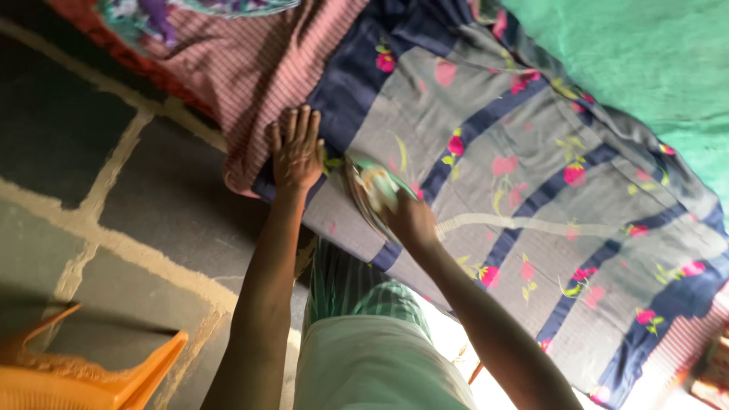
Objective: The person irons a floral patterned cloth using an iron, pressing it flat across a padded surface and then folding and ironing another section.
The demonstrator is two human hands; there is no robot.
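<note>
A grey cloth (531, 175) with navy bands and pink flowers lies spread over a padded surface. My left hand (296, 148) rests flat on its near edge, fingers stretched out, holding nothing. My right hand (411, 220) grips a light green and white object (372, 186) that looks like a clothes iron. The object sits on the cloth just right of my left hand and is blurred. My hand covers its rear part.
A pink striped cloth (258, 61) lies under the flowered one at the upper left. A green sheet (645, 61) fills the upper right. An orange plastic chair (91, 380) stands at the lower left on a dark stone floor (114, 190) with pale joints.
</note>
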